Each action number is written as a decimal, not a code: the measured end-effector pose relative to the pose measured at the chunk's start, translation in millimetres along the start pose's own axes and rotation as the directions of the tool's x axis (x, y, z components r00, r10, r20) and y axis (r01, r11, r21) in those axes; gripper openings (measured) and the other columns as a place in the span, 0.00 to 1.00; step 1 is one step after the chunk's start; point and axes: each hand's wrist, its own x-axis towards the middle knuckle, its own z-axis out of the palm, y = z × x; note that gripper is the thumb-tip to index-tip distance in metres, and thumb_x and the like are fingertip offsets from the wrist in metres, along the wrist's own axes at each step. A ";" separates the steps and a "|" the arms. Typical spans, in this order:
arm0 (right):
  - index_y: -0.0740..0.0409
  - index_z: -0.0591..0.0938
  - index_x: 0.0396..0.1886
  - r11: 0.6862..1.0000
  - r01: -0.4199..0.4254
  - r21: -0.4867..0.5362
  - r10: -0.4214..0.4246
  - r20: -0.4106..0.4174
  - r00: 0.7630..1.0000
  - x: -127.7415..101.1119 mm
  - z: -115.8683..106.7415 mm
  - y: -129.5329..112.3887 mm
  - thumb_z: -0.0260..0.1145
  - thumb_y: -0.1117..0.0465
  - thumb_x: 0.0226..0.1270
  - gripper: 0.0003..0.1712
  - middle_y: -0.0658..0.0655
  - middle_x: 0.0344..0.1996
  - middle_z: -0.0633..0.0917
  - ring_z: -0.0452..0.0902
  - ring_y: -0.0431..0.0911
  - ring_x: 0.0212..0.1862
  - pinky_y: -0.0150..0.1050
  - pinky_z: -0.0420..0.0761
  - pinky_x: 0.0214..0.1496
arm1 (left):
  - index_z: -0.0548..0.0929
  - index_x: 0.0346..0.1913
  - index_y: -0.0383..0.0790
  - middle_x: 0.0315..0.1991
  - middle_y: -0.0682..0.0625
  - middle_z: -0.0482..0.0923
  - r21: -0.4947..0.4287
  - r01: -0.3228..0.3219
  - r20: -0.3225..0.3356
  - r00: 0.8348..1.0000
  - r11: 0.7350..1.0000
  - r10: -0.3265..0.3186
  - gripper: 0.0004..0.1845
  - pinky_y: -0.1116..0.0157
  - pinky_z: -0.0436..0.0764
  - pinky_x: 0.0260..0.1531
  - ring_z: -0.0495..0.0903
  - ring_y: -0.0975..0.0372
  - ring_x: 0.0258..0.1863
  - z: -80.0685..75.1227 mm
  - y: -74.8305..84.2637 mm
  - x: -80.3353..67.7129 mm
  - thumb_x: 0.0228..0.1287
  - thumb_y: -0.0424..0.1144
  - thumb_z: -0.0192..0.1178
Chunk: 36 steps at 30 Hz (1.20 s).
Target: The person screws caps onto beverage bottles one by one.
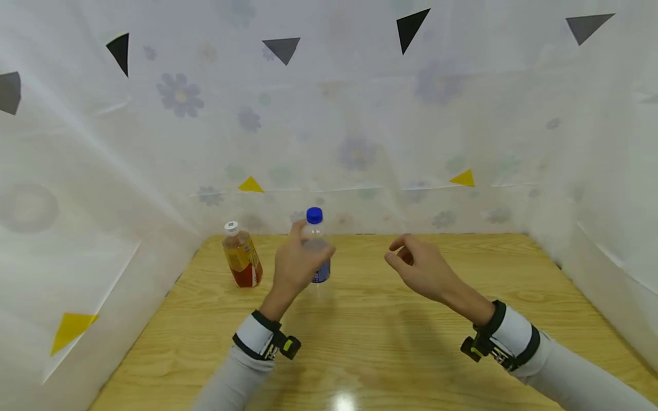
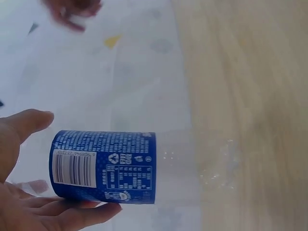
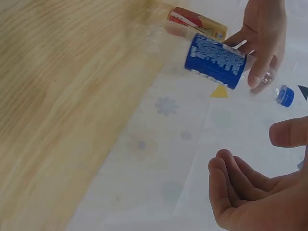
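Observation:
A clear water bottle [image 1: 321, 273] with a blue label [image 2: 103, 166] and a blue cap [image 1: 314, 215] stands upright at the middle back of the wooden table [image 1: 411, 342]. My left hand [image 1: 303, 251] grips it round the body, thumb [image 2: 29, 122] on one side and fingers below the label. Whether its base touches the table I cannot tell. My right hand [image 1: 398, 254] hovers to the right of the bottle, apart from it, fingers [image 3: 231, 183] loosely curled and holding nothing. The right wrist view also shows the bottle [image 3: 214, 60] and its cap [image 3: 286, 95].
An orange-brown tea bottle [image 1: 241, 257] with a white cap stands at the back left, close to the water bottle. White flowered sheeting [image 1: 360, 142] walls the table on three sides. Bare table lies in front of and to the right of the hands.

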 end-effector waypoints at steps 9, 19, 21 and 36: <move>0.60 0.78 0.54 1.000 -0.023 -0.002 0.023 0.030 0.999 -6.2 3.9 18.2 0.57 0.48 0.79 0.20 0.56 0.38 0.85 0.80 0.42 0.36 0.41 0.79 0.37 | 0.67 0.72 0.44 0.45 0.35 0.85 -0.003 0.058 -0.205 0.977 0.998 -0.057 0.43 0.54 0.82 0.29 0.83 0.49 0.32 -42.5 -42.5 24.3 0.58 0.57 0.71; 0.61 0.78 0.54 0.999 -0.034 -0.026 0.035 0.048 0.998 -7.4 7.8 25.9 0.58 0.48 0.79 0.21 0.54 0.35 0.85 0.80 0.40 0.34 0.39 0.79 0.34 | 0.67 0.73 0.43 0.47 0.35 0.85 0.006 0.127 -0.234 0.965 0.992 -0.122 0.43 0.59 0.80 0.27 0.85 0.48 0.36 -42.2 -68.3 22.0 0.59 0.58 0.70; 0.61 0.78 0.54 0.999 -0.031 -0.030 0.032 0.047 0.998 -7.6 7.4 26.2 0.58 0.48 0.79 0.21 0.53 0.35 0.85 0.80 0.40 0.34 0.39 0.79 0.34 | 0.67 0.72 0.43 0.44 0.35 0.85 0.008 0.114 -0.250 0.962 0.993 -0.109 0.43 0.61 0.76 0.22 0.83 0.49 0.32 -40.3 -71.7 22.3 0.59 0.58 0.70; 0.62 0.78 0.54 0.998 -0.047 -0.052 0.051 0.070 0.996 -9.4 10.1 33.0 0.59 0.47 0.78 0.22 0.52 0.32 0.84 0.78 0.39 0.30 0.38 0.77 0.32 | 0.66 0.68 0.38 0.32 0.35 0.85 0.078 0.039 -0.281 0.960 0.996 -0.016 0.40 0.63 0.71 0.16 0.78 0.53 0.18 -28.6 -77.4 21.7 0.60 0.54 0.71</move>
